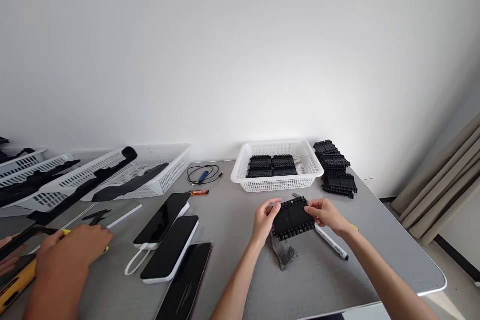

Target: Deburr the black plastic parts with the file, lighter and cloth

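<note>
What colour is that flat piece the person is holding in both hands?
The flat piece is black, seen best in the head view.

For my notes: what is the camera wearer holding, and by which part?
A black plastic panel: left hand at its left edge, right hand at its right edge.

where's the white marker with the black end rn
In the head view, the black-ended white marker lies on the grey table, right of centre, to the lower right of the black ridged plastic plate, beside the right forearm.
</note>
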The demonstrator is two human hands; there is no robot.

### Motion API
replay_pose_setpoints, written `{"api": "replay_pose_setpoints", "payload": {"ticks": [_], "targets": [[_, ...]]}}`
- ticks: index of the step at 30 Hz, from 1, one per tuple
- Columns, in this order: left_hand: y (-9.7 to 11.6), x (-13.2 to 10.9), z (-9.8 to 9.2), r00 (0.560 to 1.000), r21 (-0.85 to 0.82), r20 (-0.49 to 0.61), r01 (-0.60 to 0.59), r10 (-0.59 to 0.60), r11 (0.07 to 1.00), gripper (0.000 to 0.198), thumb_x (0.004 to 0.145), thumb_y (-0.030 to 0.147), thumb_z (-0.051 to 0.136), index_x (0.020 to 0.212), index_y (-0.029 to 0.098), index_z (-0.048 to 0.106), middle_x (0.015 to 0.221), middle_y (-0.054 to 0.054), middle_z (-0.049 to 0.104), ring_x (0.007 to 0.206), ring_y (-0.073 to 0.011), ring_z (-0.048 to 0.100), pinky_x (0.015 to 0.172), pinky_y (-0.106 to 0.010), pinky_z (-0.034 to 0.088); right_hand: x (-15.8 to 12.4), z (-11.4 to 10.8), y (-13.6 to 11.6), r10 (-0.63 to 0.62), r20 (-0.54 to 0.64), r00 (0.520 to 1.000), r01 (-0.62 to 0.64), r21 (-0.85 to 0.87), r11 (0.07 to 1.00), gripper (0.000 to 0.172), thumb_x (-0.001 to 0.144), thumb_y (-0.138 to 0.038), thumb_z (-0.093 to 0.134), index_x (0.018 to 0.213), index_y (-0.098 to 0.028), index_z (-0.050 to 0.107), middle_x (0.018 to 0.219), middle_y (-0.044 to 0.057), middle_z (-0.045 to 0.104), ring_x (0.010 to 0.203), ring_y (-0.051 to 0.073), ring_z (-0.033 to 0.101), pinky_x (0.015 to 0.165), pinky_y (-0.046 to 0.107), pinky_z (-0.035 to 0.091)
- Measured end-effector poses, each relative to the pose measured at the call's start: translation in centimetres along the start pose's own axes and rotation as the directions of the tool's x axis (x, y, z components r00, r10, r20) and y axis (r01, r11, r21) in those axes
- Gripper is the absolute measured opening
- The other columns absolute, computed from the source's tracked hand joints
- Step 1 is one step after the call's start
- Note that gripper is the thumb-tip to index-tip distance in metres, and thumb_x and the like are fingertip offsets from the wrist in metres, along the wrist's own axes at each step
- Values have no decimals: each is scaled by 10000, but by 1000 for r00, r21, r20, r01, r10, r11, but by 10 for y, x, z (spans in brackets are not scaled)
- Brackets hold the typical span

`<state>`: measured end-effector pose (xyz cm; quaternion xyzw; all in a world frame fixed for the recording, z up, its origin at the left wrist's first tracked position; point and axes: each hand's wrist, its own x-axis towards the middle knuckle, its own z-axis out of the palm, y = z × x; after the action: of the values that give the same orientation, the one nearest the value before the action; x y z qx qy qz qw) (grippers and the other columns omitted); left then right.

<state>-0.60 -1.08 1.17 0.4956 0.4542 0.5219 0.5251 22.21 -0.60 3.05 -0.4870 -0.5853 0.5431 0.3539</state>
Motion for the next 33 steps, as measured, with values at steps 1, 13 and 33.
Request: {"api": "replay_pose_setpoints", "payload": {"ticks": [1,13,33], "targets": [[1,1,-1,1000,-24,-28,1,-2,1000,577,752,608,732,1104,151,708,538,74,392,461,-59,290,407,-180,232,2,1,1,-3,-3,1000,3,18,1000,493,752,-644,688,633,-205,498,467,-76,379,436,77,295,430,232,220],[7,2,-7,961,-112,-276,-35,2,993,540,711,569,768,1018,130,699,573,33,578,439,-75,461,482,-221,423,28,13,-8,-70,-178,982,87,91,992,540,742,-726,672,699,-198,569,455,-58,470,398,92,389,423,238,309],[105,196,-73,931,869,-297,172,211,464,241,928,226,589,1117,187,733,1121,-123,755,1051,-262,693,893,-369,519,242,26,-87,106,-164,981,-113,-35,993,312,975,-370,618,1207,-161,631,1193,99,650,984,205,659,845,397,575]]}}
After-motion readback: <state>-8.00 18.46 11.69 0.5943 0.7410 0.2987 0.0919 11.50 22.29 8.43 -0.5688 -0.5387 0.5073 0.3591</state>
